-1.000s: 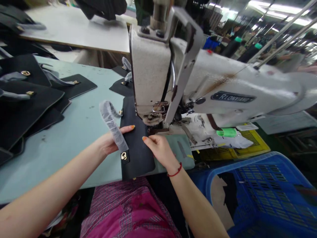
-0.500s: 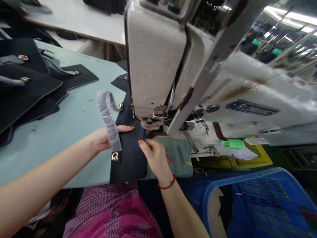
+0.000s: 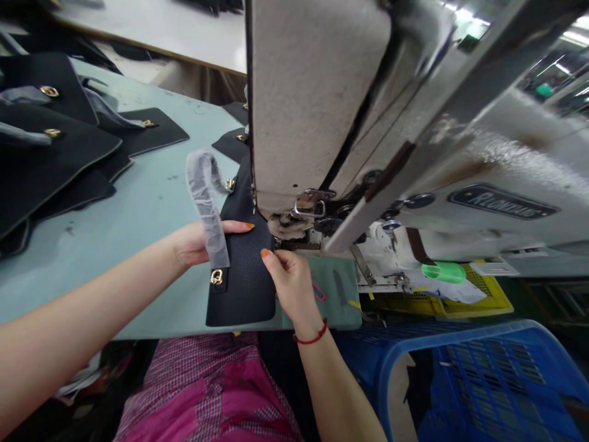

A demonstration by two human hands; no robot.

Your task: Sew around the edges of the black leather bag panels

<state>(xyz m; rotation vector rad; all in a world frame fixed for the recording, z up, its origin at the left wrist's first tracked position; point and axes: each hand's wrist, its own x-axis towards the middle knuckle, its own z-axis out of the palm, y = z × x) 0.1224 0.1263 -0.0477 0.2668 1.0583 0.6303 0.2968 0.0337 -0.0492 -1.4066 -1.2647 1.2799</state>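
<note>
A black leather panel [image 3: 243, 285] with gold ring hardware [image 3: 216, 277] and a grey wrapped handle loop [image 3: 206, 202] lies on the pale green table [image 3: 138, 227], its far end under the head of a white sewing machine [image 3: 322, 123]. My left hand [image 3: 197, 245] lies flat on the panel's left side, fingers stretched out, beneath the handle loop. My right hand [image 3: 288, 279] presses the panel's right edge with curled fingers, just in front of the presser foot [image 3: 288, 230].
Several black leather panels [image 3: 50, 153] with gold fittings are stacked at the left of the table. A blue plastic crate [image 3: 464, 380] stands at lower right, a yellow tray [image 3: 478, 294] with a green spool [image 3: 444, 271] behind it. Another white table [image 3: 161, 27] lies beyond.
The view has come closer to the machine head. The panel has slid a little further under the presser foot, with both hands staying on it.
</note>
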